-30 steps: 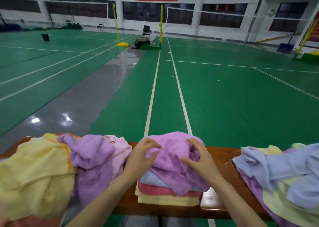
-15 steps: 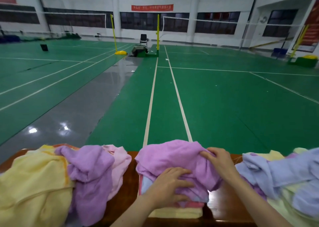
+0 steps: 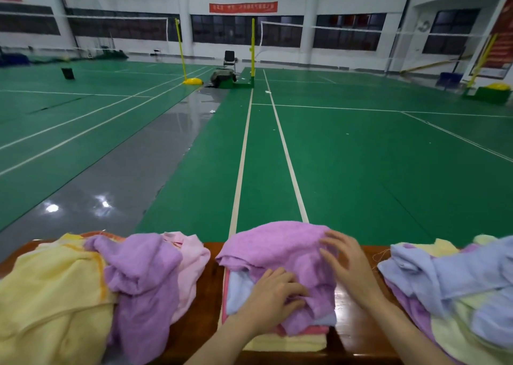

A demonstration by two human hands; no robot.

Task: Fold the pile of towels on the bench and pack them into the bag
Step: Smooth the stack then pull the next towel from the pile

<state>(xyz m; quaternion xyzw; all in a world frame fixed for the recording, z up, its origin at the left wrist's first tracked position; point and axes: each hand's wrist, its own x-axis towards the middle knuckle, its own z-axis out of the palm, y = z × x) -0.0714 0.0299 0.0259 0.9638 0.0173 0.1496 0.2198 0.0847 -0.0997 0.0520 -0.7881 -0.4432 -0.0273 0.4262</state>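
Observation:
A crumpled purple towel (image 3: 283,249) lies on top of a small stack of folded towels (image 3: 288,342) in blue, pink and yellow, at the middle of the wooden bench (image 3: 206,289). My left hand (image 3: 273,295) presses flat on the purple towel's near part. My right hand (image 3: 348,264) hovers with spread fingers at the towel's right edge, holding nothing. No bag is in view.
A heap of unfolded yellow, purple and pink towels (image 3: 91,287) covers the bench's left end. Another heap of blue, purple and yellow towels (image 3: 455,289) covers the right end. Beyond the bench stretches a green court floor with net posts (image 3: 252,48).
My right hand has let go of the purple towel's right edge and opened its fingers. My left hand has stayed pressed on the towel. The towel lies more spread over the stack.

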